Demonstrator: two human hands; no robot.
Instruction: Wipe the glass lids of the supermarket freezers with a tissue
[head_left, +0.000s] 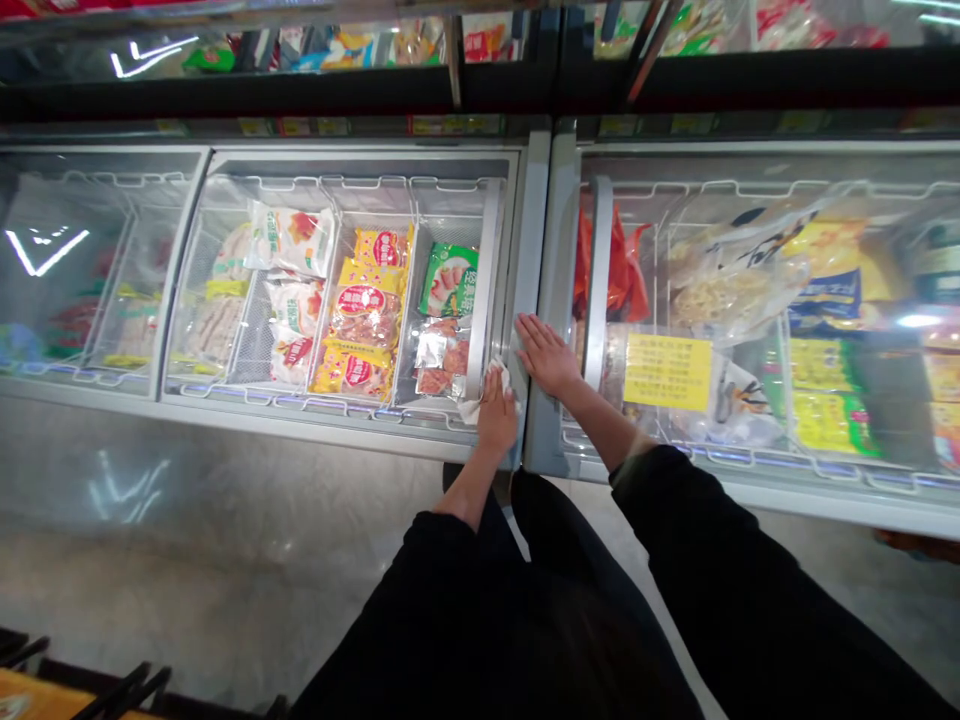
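I look down on two chest freezers with sliding glass lids. My left hand point(497, 412) presses a crumpled white cloth point(480, 398) against the right end frame point(523, 300) of the left freezer, fingers closed over it. My right hand point(546, 356) lies flat with fingers spread on the grey frame point(559, 250) of the right freezer, where the two cabinets meet. Both arms wear black sleeves.
The left freezer holds wire baskets of frozen food packs: yellow and red packs point(361, 330), a green pack point(448, 280), white packs point(292, 240). The right freezer shows an orange bag point(622, 270) and a yellow label point(667, 372). Upper shelves point(480, 90) run behind. Grey floor point(187, 560) lies below.
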